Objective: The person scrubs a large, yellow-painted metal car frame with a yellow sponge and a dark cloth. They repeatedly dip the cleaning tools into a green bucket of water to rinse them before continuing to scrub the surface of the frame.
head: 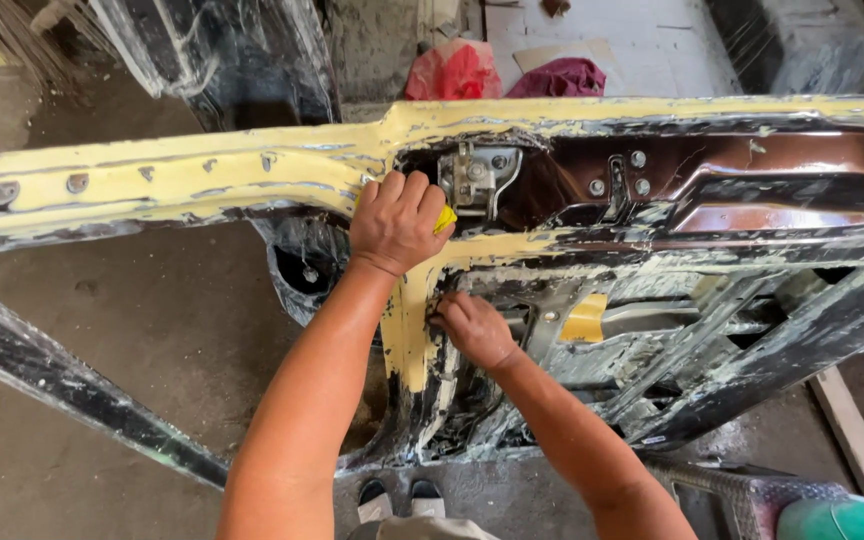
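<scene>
Left hand (395,222) curls tight around a yellow sanding pad (445,219), pressing it to the car door (202,172) edge just left of the latch (477,176). Right hand (472,328), at five o'clock from it, presses closed fingers against the frame, likely steadying; nothing visibly held.

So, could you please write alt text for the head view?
A person's left hand presses a small yellow pad against a putty-smeared car door frame beside its latch, while the right hand touches the frame lower down.
</scene>
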